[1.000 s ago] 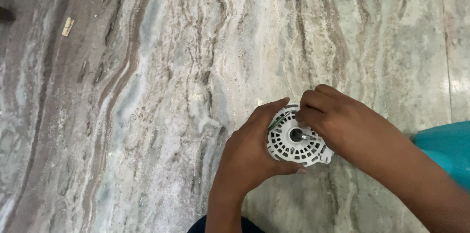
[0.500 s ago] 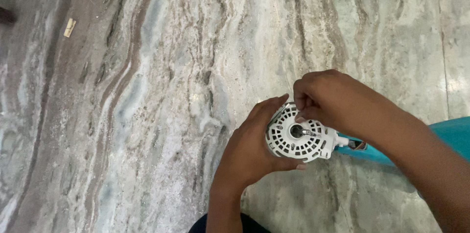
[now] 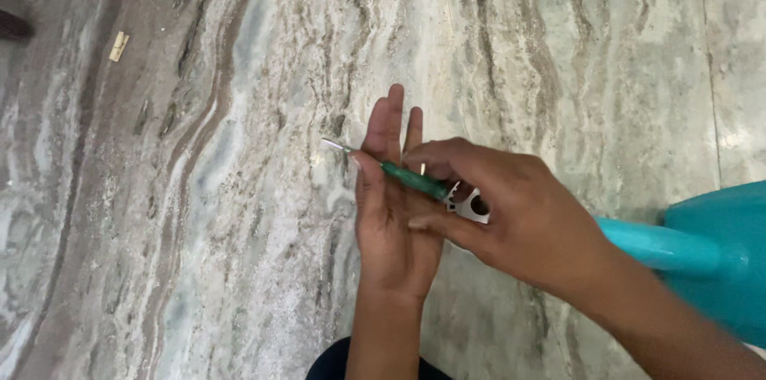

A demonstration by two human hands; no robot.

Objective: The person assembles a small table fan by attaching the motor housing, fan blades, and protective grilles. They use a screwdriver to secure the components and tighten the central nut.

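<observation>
The right hand (image 3: 511,220) pinches a green screwdriver (image 3: 399,175) and a white plastic part (image 3: 471,204) beneath its fingers. The left hand (image 3: 395,204) lies flat and slack under the shaft; steadying it there should prevent slipping.

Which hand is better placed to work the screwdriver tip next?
Right. The right hand grips the green-handled screwdriver and a white part; the left hand lies flat and open beneath the shaft, so it likely only supports.
</observation>
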